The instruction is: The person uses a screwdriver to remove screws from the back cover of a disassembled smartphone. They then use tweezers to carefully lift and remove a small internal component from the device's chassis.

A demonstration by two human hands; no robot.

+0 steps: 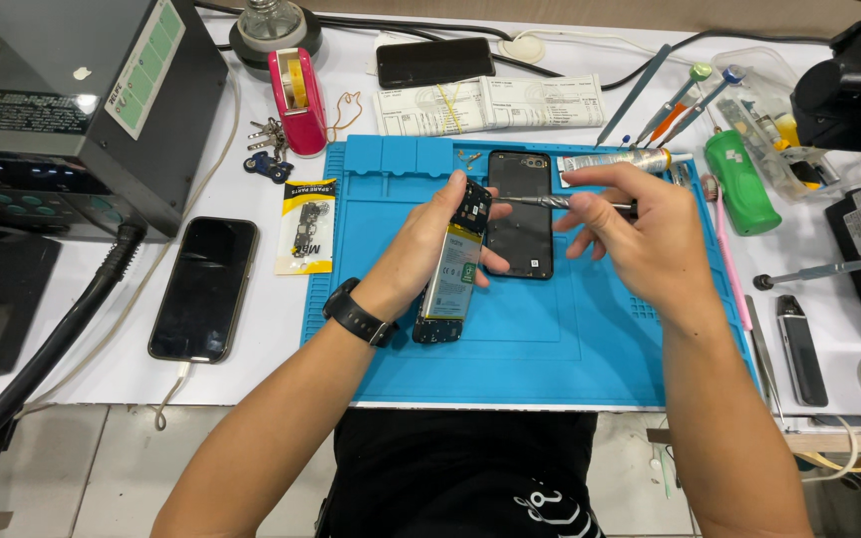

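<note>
- The opened phone (453,274), back off and battery showing, sits tilted in your left hand (421,249) above the blue work mat (510,349), its top end raised toward the tool.
- Your left hand is wrapped around the phone's edge, fingers curled closed on it, thumb along the near side.
- Your right hand (640,239) pinches a slim screwdriver (550,201) between thumb and forefinger; the other fingers are loosely spread, touching nothing.
- The driver's tip meets the phone's upper end, near the camera area, so the step in hand looks like working a small screw there.
- Judging by this, the next move calls for a steady, straight tip and a firm left grip so the phone does not twist.
- The removed black back cover (520,214) lies flat on the mat, just behind the phone.
</note>
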